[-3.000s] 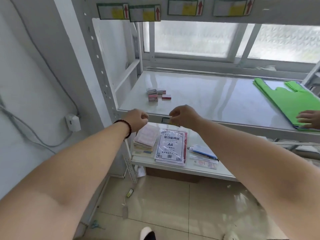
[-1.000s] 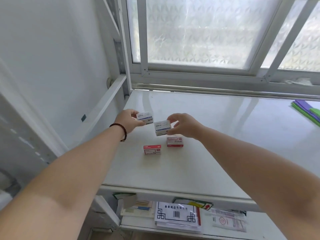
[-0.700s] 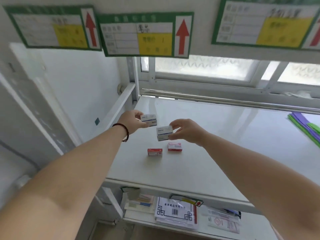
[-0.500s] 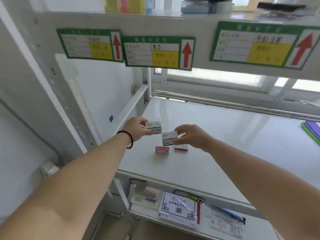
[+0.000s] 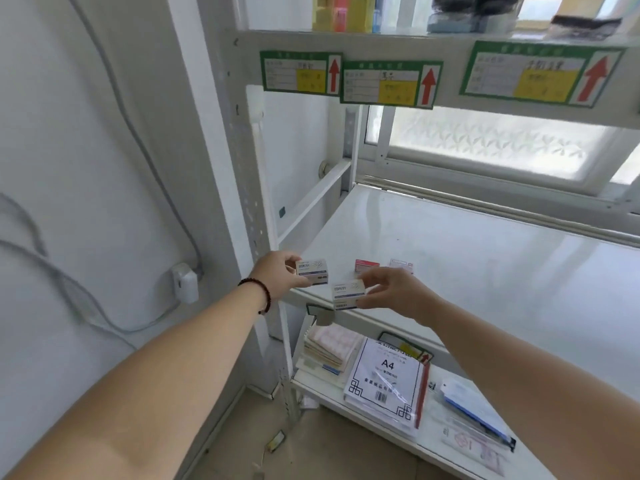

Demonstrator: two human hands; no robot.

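My left hand point(image 5: 278, 274), with a dark bead bracelet on its wrist, pinches a small white-and-blue box point(image 5: 312, 270) at the front left corner of the white middle shelf point(image 5: 485, 271). Just to its right, my right hand point(image 5: 398, 294) pinches a second small white-and-blue box point(image 5: 348, 293) in front of the shelf's edge. Two small red-and-white boxes lie on the shelf behind my hands, one red box point(image 5: 366, 265) and a paler one point(image 5: 401, 264) partly hidden by my right fingers.
Green labels with red arrows point(image 5: 391, 84) hang on the upper shelf's edge, with coloured packs point(image 5: 343, 12) above. The lower shelf holds an A4 paper pack point(image 5: 384, 382), a stack of pads point(image 5: 329, 346) and pens in bags point(image 5: 474, 414). A perforated upright point(image 5: 246, 188) and wall cables stand left.
Both hands, each holding its box, have drawn back from over the shelf to its front left edge. The view has swung left and back, showing more of the wall and lower shelf.
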